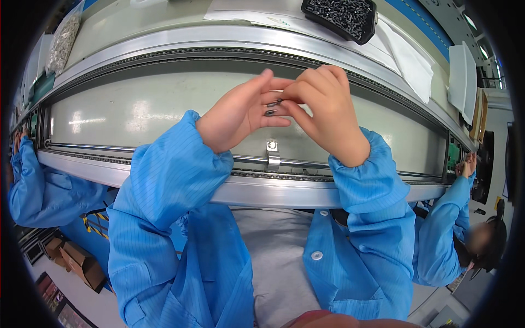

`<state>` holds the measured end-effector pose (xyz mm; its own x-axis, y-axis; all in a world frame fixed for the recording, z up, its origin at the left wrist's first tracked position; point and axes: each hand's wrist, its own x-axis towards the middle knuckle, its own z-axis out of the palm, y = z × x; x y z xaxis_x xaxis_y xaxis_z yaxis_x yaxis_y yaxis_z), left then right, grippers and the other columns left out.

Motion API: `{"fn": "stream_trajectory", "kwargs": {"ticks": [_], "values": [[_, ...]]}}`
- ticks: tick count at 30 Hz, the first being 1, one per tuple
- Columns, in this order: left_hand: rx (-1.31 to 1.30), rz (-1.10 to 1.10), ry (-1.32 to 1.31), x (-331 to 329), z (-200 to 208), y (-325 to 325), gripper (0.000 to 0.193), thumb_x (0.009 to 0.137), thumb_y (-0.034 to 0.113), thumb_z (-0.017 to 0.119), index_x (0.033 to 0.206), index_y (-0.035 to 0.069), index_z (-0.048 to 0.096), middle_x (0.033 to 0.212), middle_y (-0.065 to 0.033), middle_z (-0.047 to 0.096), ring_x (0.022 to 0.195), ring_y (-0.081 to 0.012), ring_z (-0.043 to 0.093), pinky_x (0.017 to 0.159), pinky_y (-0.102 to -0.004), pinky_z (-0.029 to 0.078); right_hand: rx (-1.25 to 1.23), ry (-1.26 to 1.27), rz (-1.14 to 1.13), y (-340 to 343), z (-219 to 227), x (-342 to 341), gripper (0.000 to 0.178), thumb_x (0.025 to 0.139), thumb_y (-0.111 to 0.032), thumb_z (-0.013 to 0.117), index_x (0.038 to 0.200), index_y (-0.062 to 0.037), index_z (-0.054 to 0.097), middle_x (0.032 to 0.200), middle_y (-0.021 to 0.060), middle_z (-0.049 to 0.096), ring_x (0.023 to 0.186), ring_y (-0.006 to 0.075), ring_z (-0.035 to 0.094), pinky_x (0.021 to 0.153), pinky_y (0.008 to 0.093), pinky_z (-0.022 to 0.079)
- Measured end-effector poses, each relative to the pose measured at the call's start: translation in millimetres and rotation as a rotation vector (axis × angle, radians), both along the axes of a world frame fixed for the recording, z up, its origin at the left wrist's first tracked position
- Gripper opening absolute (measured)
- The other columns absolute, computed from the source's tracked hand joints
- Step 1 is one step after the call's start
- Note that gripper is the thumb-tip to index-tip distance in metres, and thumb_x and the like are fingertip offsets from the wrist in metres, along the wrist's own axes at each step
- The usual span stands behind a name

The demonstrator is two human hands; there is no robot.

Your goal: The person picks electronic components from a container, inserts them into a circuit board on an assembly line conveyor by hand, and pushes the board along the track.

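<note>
Just above the frame's centre, small dark parts (269, 113) lie on the fingers of the opened, upturned left hand (236, 113); the right hand's (326, 107) fingertips meet there, though I cannot tell whether they grip one. Below is a metal-railed conveyor (273, 195); top right, a black tray (361, 39).

1 fisheye camera, the left of 2 worn side by side on the head, looks steeply down and forward over the wearer's own body. It is near: the wearer's blue sleeves (164, 169) rise large from the lower edge, with the left hand (232, 115) and right hand (331, 112) above the middle. The metal frame (279, 195) spans almost the full width, its edges bowed by the lens. The upper edge cuts the black box (342, 19); dark corners surround the round field.
</note>
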<state>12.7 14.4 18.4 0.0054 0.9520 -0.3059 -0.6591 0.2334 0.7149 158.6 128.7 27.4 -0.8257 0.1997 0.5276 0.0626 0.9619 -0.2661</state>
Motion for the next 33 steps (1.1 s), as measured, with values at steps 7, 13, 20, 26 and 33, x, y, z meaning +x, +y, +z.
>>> {"fn": "stream_trajectory", "kwargs": {"ticks": [7,13,20,26,33], "values": [[-0.058,-0.129,0.42,-4.2,-4.2,-1.3,0.019,0.098,0.018,0.044,0.098,0.005,0.058,0.086,-0.0069,0.061,0.077,-0.0137,0.059,0.07,-0.023,0.048,-0.128,-0.066,-0.029,3.8,7.6,10.9,0.011,0.074,-0.008,0.07,0.082,-0.0111,0.063,0.08,-0.0018,0.054,0.075,0.0145,0.048,0.091,0.0316,0.032],[-0.05,-0.126,0.421,-7.1,-3.5,-0.2,0.015,0.092,0.012,0.048,0.086,0.007,0.061,0.075,-0.0033,0.06,0.07,-0.0102,0.055,0.062,-0.0209,0.045,-0.358,-0.206,-0.053,-0.7,14.0,12.9,0.004,0.078,-0.008,0.066,0.082,-0.0079,0.064,0.08,0.0,0.058,0.072,0.0141,0.048,0.083,0.0282,0.037],[-0.079,-0.128,0.468,-5.7,-3.9,-1.2,0.014,0.088,0.008,0.048,0.083,0.007,0.061,0.072,-0.0026,0.059,0.067,-0.0091,0.054,0.059,-0.02,0.043,-0.93,-0.411,-0.025,1.2,11.3,14.2,0.009,0.084,-0.009,0.06,0.081,-0.0032,0.066,0.078,0.0025,0.063,0.068,0.012,0.049,0.065,0.0233,0.04],[-0.062,-0.093,0.488,-2.3,-4.3,-2.9,0.015,0.089,0.01,0.048,0.081,0.007,0.06,0.07,-0.0025,0.057,0.066,-0.0097,0.053,0.059,-0.0203,0.044,-1.04,-0.35,-0.009,-1.9,10.3,13.9,0.012,0.087,-0.009,0.057,0.083,-0.0019,0.065,0.079,0.0021,0.063,0.068,0.0109,0.048,0.062,0.0223,0.041],[-0.122,-0.095,0.363,4.1,2.1,-1.6,0.021,0.095,0.018,0.044,0.085,0.005,0.057,0.07,-0.004,0.055,0.065,-0.0121,0.052,0.06,-0.0221,0.043,-1.189,-0.193,0.038,-4.3,7.4,13.8,0.012,0.091,-0.009,0.055,0.088,-0.0012,0.063,0.082,0.0031,0.061,0.069,0.0109,0.047,0.064,0.0223,0.042]]}}
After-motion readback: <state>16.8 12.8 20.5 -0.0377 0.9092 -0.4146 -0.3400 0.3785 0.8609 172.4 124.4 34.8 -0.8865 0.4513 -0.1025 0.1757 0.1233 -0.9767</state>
